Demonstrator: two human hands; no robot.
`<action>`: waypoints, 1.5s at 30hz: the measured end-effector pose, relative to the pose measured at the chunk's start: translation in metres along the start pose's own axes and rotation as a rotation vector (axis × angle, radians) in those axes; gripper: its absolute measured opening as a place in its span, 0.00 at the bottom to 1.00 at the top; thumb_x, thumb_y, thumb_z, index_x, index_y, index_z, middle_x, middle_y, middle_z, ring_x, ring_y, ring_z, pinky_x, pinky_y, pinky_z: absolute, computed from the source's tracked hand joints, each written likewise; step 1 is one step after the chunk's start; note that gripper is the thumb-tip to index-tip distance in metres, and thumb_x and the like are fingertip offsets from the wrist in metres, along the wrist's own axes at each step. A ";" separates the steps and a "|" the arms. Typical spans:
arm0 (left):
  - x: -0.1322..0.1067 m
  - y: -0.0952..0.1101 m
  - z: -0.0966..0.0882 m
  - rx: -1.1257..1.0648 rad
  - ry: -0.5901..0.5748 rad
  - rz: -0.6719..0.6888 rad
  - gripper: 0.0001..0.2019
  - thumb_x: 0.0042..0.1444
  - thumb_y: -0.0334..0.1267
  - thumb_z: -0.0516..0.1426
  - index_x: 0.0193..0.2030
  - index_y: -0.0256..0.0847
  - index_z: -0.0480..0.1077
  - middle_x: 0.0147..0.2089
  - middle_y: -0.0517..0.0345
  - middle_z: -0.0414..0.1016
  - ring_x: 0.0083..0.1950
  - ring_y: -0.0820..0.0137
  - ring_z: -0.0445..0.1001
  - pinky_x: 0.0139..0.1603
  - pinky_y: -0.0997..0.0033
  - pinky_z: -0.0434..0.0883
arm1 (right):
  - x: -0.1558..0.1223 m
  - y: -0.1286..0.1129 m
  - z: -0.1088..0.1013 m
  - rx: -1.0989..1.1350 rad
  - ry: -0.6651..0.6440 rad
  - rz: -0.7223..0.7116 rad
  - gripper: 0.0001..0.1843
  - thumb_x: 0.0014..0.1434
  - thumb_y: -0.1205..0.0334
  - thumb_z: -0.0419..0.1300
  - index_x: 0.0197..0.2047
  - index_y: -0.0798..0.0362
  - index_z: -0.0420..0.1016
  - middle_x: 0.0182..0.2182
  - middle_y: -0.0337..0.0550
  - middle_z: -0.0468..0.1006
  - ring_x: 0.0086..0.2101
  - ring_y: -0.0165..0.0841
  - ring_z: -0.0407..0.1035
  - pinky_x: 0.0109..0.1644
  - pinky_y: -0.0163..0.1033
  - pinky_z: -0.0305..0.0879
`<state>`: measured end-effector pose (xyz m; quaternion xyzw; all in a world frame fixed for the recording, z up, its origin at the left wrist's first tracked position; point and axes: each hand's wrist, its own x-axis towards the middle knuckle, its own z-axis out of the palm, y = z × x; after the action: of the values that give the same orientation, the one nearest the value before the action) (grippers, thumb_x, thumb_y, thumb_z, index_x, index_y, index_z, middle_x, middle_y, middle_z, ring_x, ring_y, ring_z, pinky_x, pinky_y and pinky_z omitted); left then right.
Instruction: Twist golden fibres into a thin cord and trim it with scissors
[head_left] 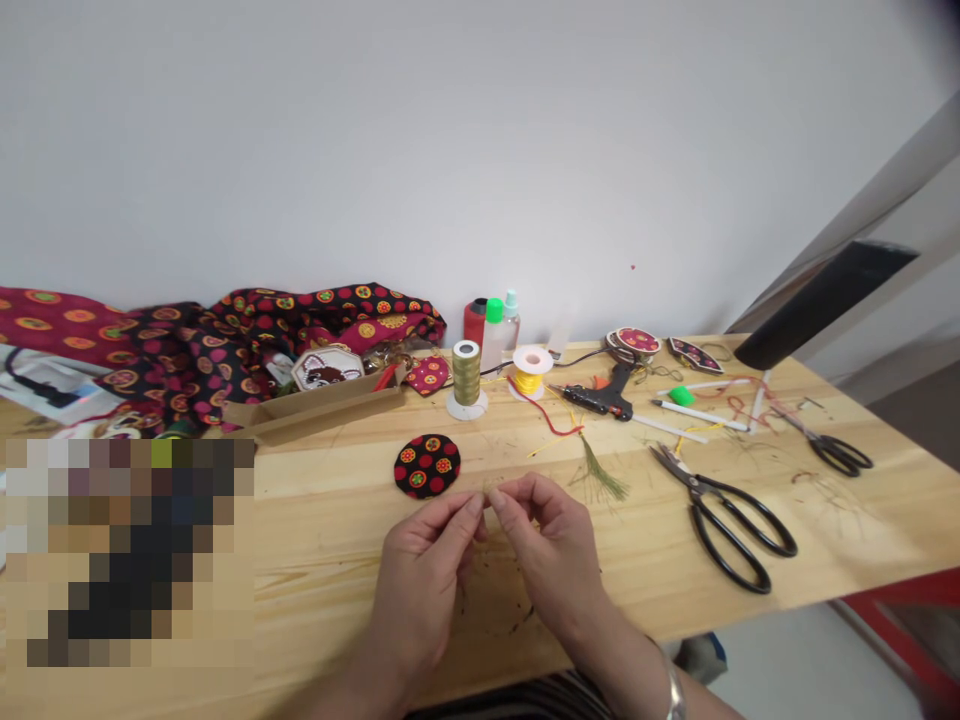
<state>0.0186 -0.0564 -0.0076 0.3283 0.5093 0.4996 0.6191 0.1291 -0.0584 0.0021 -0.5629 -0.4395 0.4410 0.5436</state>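
Note:
My left hand (pixel 426 555) and my right hand (pixel 553 550) meet over the front of the table, thumbs and forefingers pinched close together. Between the fingertips shows a tiny yellowish bit, too small to name. Just beyond my left hand lies a round black fabric-covered disc (pixel 427 466) with red and orange motifs. An olive thread tassel (pixel 600 468) with a red cord rests past my right hand. Behind them stand a cone of olive thread (pixel 466 376) and a white spool of yellow cord (pixel 529 384).
Large black-handled scissors (pixel 739 520) lie to the right, with smaller scissors (pixel 840 455) beyond. A black glue gun (pixel 604 398) sits at the back near several bottles. Patterned cloth (pixel 300 310) and a cardboard tray (pixel 322 412) fill the back left. The lower left is pixelated.

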 end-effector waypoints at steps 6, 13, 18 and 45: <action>0.000 0.001 -0.001 0.010 -0.015 0.001 0.08 0.48 0.41 0.63 0.31 0.39 0.77 0.20 0.66 0.61 0.21 0.79 0.54 0.20 0.80 0.52 | 0.001 0.004 -0.004 -0.036 -0.014 -0.020 0.07 0.52 0.60 0.60 0.28 0.55 0.73 0.25 0.41 0.76 0.28 0.31 0.68 0.33 0.36 0.64; 0.000 0.002 -0.002 0.011 -0.002 0.015 0.11 0.46 0.42 0.64 0.34 0.38 0.78 0.20 0.66 0.62 0.20 0.79 0.53 0.18 0.79 0.50 | 0.005 0.006 -0.011 0.137 -0.122 0.155 0.10 0.49 0.57 0.64 0.34 0.54 0.80 0.32 0.45 0.81 0.35 0.36 0.73 0.43 0.42 0.67; -0.002 0.001 -0.003 0.155 0.003 0.069 0.12 0.47 0.43 0.63 0.36 0.39 0.78 0.21 0.64 0.66 0.21 0.76 0.57 0.19 0.77 0.54 | 0.006 0.004 -0.010 0.206 -0.068 0.194 0.09 0.43 0.60 0.68 0.30 0.53 0.80 0.28 0.42 0.81 0.30 0.33 0.73 0.39 0.39 0.68; 0.001 -0.006 -0.010 0.278 -0.097 0.143 0.09 0.53 0.42 0.59 0.33 0.40 0.76 0.23 0.63 0.66 0.28 0.73 0.62 0.30 0.76 0.61 | 0.008 0.011 -0.009 0.197 -0.056 0.052 0.06 0.44 0.63 0.66 0.28 0.54 0.76 0.23 0.36 0.69 0.26 0.28 0.63 0.32 0.36 0.60</action>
<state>0.0105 -0.0584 -0.0162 0.4699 0.5183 0.4510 0.5543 0.1402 -0.0530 -0.0086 -0.5055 -0.3944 0.5113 0.5723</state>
